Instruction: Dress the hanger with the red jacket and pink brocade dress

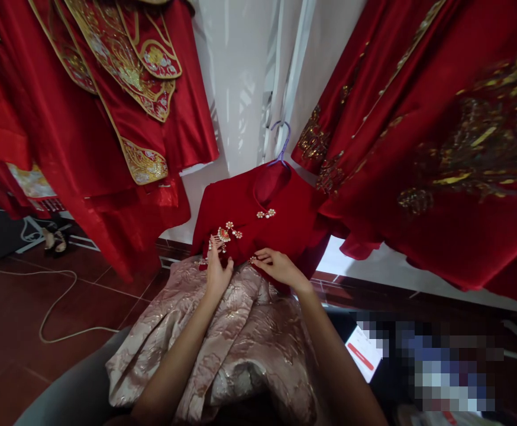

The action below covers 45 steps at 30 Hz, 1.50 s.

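Note:
A red dress top (280, 228) on a purple hanger (282, 145) lies in front of me, with pearl flower clasps (266, 213) near its collar and more across the chest. A pale pink brocade skirt (241, 337) spreads below it over my lap. My left hand (216, 269) touches the ornamental clasp (223, 234) on the left of the chest, fingers pinched at it. My right hand (278, 265) rests on the lower edge of the red top, fingers curled on the cloth by a small clasp.
Red garments with gold embroidery hang at the left (107, 89) and at the right (440, 136). A white wall (241, 71) stands behind. A pale cable (54, 307) lies on the dark red tiled floor, and a pair of shoes (55, 239) sits at far left.

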Each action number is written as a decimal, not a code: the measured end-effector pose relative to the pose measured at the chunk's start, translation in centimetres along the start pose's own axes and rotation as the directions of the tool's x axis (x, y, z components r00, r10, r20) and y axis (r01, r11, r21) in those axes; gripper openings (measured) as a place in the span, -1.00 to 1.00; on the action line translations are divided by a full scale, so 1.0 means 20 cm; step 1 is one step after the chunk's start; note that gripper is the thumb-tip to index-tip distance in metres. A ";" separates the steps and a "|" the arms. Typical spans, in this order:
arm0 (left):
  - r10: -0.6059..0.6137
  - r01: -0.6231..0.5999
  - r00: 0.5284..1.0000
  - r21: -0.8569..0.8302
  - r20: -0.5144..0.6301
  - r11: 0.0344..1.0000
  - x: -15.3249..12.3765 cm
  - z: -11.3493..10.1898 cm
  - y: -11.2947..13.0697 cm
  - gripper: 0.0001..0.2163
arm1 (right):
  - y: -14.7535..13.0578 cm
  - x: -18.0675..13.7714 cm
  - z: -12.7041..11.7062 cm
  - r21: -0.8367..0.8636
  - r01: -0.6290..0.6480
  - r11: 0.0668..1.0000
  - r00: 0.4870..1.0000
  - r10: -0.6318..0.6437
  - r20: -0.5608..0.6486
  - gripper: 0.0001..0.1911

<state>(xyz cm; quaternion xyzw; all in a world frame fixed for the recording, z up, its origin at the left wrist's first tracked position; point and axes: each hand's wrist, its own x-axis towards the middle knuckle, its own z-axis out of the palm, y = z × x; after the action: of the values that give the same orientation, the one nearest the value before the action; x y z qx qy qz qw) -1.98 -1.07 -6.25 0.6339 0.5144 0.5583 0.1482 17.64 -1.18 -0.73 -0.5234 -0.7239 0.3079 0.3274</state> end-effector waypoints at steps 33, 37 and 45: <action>-0.192 0.188 0.981 -0.095 -0.038 0.977 -0.03 -0.02 0.01 -0.86 | -0.10 -0.01 0.06 0.282 -0.062 0.957 0.978 0.001 0.211 -0.65; -0.213 0.206 0.976 -0.133 -0.039 0.969 -0.04 -0.04 0.02 -0.84 | -0.15 -0.01 0.10 0.274 0.007 0.962 0.995 -0.033 0.092 -0.71; -0.224 0.212 0.974 -0.242 -0.023 0.947 -0.05 -0.04 0.00 -0.84 | -0.13 0.02 0.26 0.185 0.109 0.977 0.981 -0.076 -0.178 -0.87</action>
<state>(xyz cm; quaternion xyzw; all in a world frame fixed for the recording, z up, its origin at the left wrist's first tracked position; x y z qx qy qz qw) -2.40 -2.27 -6.54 0.5365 0.5141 0.6119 0.2712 11.96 -2.01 -1.65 -0.4789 -0.6837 0.3155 0.4513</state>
